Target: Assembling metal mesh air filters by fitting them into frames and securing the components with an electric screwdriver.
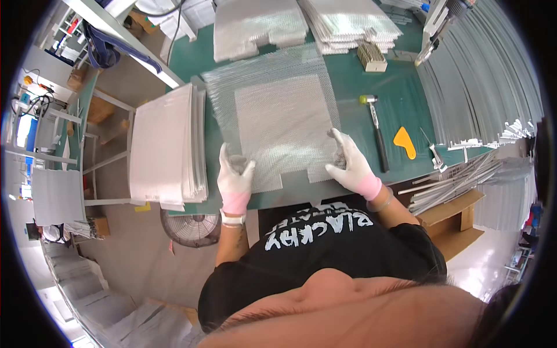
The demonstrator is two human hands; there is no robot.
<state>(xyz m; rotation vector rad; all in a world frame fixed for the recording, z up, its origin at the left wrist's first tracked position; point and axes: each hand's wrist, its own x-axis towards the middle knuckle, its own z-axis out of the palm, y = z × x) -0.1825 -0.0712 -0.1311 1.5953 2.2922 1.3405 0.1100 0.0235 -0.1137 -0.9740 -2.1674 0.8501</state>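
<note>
In the head view, here we are above a green table [400, 119], and front and centre lies our thing: a big silvery mesh sheet [223, 95], slightly skewed, its notched edge toward the person. A paler rectangular panel [284, 116] shows within its outline; whether it sits over or under the mesh, we can't tell.

Now to the hands, both in white gloves with pink cuffs! At lower centre-left, the left hand [235, 181] is at the sheet's lower left corner, thumb and forefinger spread wide with a clear gap between. Over at centre-right, the right hand [354, 167] matches it at the right edge, thumb and forefinger well apart too. We see nothing pinched in either gap; whether the shaded fingers touch the mesh edge, we can't say.

Left of the sheet, we spot a leaning stack of whitish sheets [162, 145]. Along the top, two piles: one mesh pile [258, 26] at upper centre and another silvery pile [345, 23] to its right, with a beige ridged block [372, 58] just below that one.

And to the right, we have a hammer [380, 133], a yellow scraper [404, 142] and a slim tool [436, 155], side by side.
</note>
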